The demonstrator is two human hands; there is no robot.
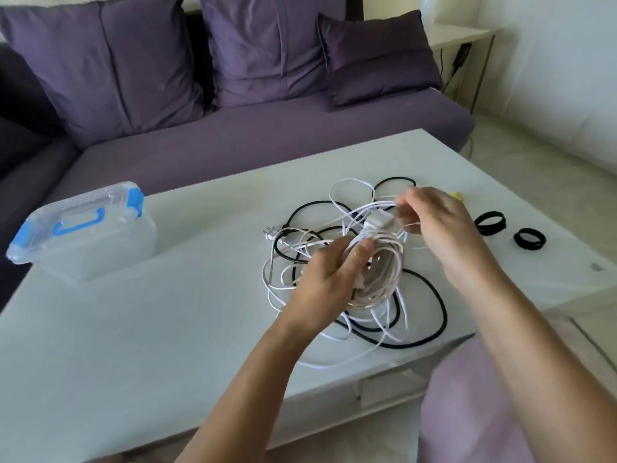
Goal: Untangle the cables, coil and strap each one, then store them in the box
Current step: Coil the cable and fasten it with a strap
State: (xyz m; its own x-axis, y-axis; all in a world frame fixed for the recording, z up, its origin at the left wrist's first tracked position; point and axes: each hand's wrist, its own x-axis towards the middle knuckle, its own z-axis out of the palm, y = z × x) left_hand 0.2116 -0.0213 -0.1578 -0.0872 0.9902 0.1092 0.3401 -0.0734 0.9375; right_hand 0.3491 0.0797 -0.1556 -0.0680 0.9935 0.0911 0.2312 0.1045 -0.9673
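Two bare forearms reach in from six o'clock over the white counter (133, 329). The left hand (329, 272) grips a white coil (389, 262) of cable, thumb laid across the loops and fingers curled round them, over the middle of the tangle. The right hand (440, 225), at about two o'clock from the coil, has its fingertips pinched on a white strand (380, 205) that runs off the coil. A small white block (379, 222) sits on the cable between the two hands.

Underneath, more loose white cable lies mixed with a black cable (441, 305), whose wide loops spread from twelve o'clock round to five o'clock of the coil. A white plug (269, 232) pokes out of the tangle at nine o'clock. Two black straps (490, 222), rolled into rings, lie side by side on the counter at three o'clock, apart from the cables.

Well off at nine o'clock stands the clear box (83, 235), its lid on, with blue latches and a blue handle. Beyond the counter at twelve o'clock is a purple sofa (267, 135) with three purple cushions (110, 65).
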